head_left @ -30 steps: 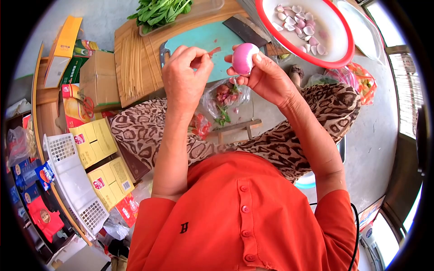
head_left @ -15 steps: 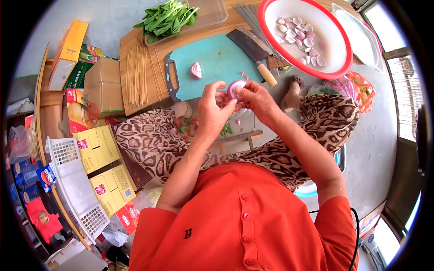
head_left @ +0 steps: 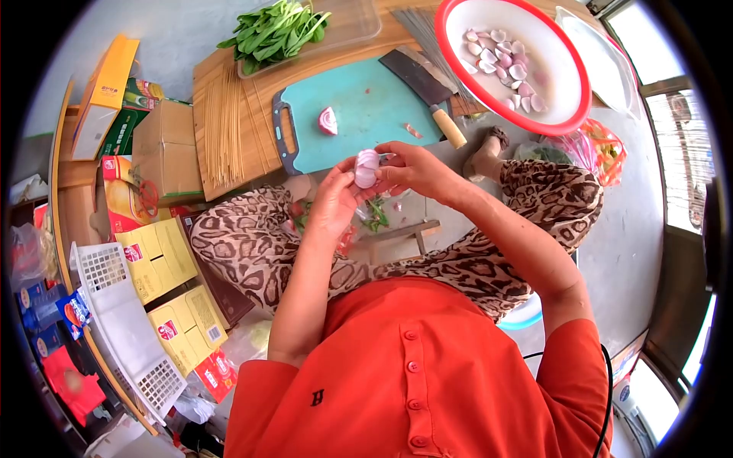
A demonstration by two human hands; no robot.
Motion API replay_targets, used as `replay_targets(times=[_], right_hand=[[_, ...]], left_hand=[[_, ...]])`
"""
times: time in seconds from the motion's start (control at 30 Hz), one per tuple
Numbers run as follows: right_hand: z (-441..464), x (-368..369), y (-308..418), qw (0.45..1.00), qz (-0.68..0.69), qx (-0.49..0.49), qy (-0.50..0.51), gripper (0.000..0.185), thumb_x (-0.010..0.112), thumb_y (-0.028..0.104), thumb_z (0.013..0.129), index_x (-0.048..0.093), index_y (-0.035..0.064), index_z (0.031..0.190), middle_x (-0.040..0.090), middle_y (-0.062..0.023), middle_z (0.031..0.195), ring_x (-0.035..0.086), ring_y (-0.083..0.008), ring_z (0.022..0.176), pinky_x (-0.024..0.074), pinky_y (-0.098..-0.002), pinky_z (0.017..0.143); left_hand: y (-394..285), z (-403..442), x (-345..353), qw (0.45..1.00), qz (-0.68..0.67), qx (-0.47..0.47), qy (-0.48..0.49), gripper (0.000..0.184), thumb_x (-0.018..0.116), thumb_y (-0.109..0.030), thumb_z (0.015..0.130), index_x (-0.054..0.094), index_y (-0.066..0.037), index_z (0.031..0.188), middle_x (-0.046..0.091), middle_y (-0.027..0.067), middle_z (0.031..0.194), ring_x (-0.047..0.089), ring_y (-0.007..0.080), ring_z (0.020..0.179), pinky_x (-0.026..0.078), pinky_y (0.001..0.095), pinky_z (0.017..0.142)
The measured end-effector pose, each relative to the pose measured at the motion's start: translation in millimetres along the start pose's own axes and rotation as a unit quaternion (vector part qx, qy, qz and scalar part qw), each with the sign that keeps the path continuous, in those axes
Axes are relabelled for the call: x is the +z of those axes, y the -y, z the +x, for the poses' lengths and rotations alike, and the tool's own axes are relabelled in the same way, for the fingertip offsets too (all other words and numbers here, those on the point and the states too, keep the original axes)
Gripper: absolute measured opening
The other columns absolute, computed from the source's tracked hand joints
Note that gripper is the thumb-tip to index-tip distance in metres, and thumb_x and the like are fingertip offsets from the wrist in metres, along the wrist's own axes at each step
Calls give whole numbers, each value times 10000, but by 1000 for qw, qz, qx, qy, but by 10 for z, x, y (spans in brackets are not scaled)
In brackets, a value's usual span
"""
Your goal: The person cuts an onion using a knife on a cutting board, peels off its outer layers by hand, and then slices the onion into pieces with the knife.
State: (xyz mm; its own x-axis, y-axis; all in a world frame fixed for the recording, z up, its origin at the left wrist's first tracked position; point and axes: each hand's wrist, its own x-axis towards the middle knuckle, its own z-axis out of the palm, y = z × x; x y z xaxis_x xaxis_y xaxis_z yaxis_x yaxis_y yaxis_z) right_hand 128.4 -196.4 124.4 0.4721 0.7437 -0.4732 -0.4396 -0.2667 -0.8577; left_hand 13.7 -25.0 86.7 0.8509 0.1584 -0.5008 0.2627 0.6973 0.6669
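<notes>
Pale purple red onion layers (head_left: 366,169) are held between my two hands, in front of the board's near edge. My left hand (head_left: 334,204) is closed on them from the left, thumb against the pieces. From the right, my right hand (head_left: 416,172) pinches the same layers with its fingertips. An onion wedge (head_left: 327,121) with its cut face showing lies on the turquoise cutting board (head_left: 343,95). A small scrap of skin (head_left: 413,130) rests near the board's edge. The cleaver (head_left: 418,75), with a wooden handle, lies across the board's right side.
A red-rimmed white basin (head_left: 563,91) at the right holds several onion pieces. Leafy greens (head_left: 275,34) lie by a clear tray (head_left: 359,27). Bamboo skewers (head_left: 223,130) are left of the board, metal skewers (head_left: 427,34) behind the cleaver. Scraps (head_left: 374,214) lie on the floor below my hands.
My hands have moved slightly left and down with the onion. Its layers now show fanned apart, where a rounder piece with a white and purple face was visible before.
</notes>
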Motion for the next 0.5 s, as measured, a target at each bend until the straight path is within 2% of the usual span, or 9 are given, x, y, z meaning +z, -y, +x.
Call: replay_targets(times=[0.07, 0.1, 0.17, 0.2, 0.23, 0.3, 0.4, 0.43, 0.5], right_hand=[[27, -48, 79, 995, -83, -6, 48, 402, 601, 165, 966, 516, -30, 1308, 679, -131, 1072, 679, -171, 902, 550, -311, 758], [41, -80, 104, 996, -82, -3, 46, 402, 601, 165, 966, 516, -30, 1308, 679, -131, 1072, 679, -171, 902, 550, -311, 758], [82, -170, 136, 967, -236, -78, -48, 345, 596, 136, 948, 561, -28, 1250, 692, -151, 1042, 695, -211, 855, 539, -339, 759], [184, -244, -18, 918, -329, -160, -151, 313, 596, 108, 922, 592, -25, 1205, 675, -176, 1058, 687, -274, 895, 523, -366, 790], [291, -359, -228, 886, -359, -208, -208, 334, 579, 77, 901, 585, -1, 1225, 638, -208, 1114, 647, -359, 962, 516, -406, 837], [475, -508, -575, 804, -448, -241, -309, 338, 556, 93, 888, 592, 60, 1223, 599, -194, 1187, 604, -400, 1018, 502, -471, 871], [408, -389, -726, 806, -479, -236, -254, 346, 534, 58, 876, 587, 60, 1218, 594, -194, 1184, 582, -415, 1047, 493, -481, 874], [367, -322, -655, 867, -432, -186, -162, 360, 515, 26, 862, 591, 54, 1213, 602, -190, 1156, 585, -418, 1028, 494, -485, 868], [519, -310, -545, 883, -406, -227, -65, 373, 504, 14, 852, 593, 52, 1213, 604, -187, 1142, 584, -418, 1029, 492, -487, 875]], left_hand=[[35, 10, -9, 991, -125, -31, 29, 422, 597, -173, 900, 502, -33, 1286, 601, 137, 1227, 622, 257, 1071, 546, 403, 891], [75, 40, -57, 991, -127, -34, 29, 422, 597, -173, 900, 502, -33, 1286, 601, 137, 1227, 622, 257, 1071, 546, 403, 891], [148, 102, -177, 970, -221, -25, 99, 411, 618, -173, 891, 517, -36, 1265, 606, 140, 1207, 622, 271, 1066, 547, 413, 887], [134, 110, -187, 970, -223, -27, 98, 411, 618, -173, 891, 517, -36, 1265, 606, 140, 1207, 622, 271, 1066, 547, 413, 887], [99, 126, -184, 968, -227, -24, 102, 400, 628, -172, 887, 525, -41, 1251, 609, 143, 1197, 622, 281, 1064, 546, 415, 887], [44, 137, -218, 967, -230, -20, 107, 390, 637, -170, 883, 534, -46, 1238, 612, 146, 1187, 622, 291, 1062, 546, 417, 886], [-53, 109, -323, 961, -261, -5, 93, 389, 647, -163, 887, 540, -59, 1246, 616, 164, 1193, 623, 304, 1060, 543, 411, 889], [-86, 83, -354, 961, -261, -4, 91, 389, 647, -163, 887, 540, -59, 1246, 616, 164, 1193, 623, 304, 1060, 543, 411, 889], [-151, 19, -407, 969, -235, 12, 80, 401, 639, -160, 891, 531, -61, 1264, 614, 163, 1208, 622, 304, 1066, 539, 407, 897]])
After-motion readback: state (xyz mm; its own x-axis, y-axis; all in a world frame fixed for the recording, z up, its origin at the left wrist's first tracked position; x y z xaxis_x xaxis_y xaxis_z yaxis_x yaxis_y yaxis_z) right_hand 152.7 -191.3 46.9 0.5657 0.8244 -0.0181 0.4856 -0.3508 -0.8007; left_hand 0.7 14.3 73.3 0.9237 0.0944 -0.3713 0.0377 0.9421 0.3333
